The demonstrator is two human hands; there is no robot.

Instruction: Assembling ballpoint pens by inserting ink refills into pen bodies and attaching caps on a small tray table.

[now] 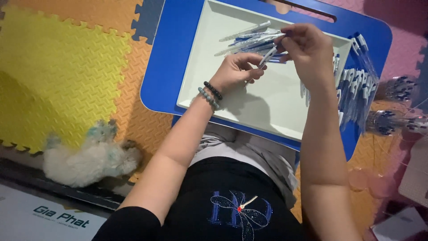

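Note:
My left hand (pixel 235 71), with two bead bracelets on the wrist, and my right hand (pixel 305 47) meet over a pale tray (pixel 267 107) and both pinch one clear pen with blue parts (pixel 267 56). The left fingers grip its lower end, the right fingers its upper end. Just behind the hands, several similar pens (pixel 249 38) lie in a loose pile at the tray's far side. A row of several finished blue-capped pens (pixel 356 85) lies along the tray's right rim.
The tray rests on a blue lap table (pixel 160 67) above my lap. Yellow and orange foam floor mats (pixel 62 67) lie to the left, with a small white fluffy dog (pixel 89 158) on them. Bundles of pens (pixel 397 120) lie on the floor at right.

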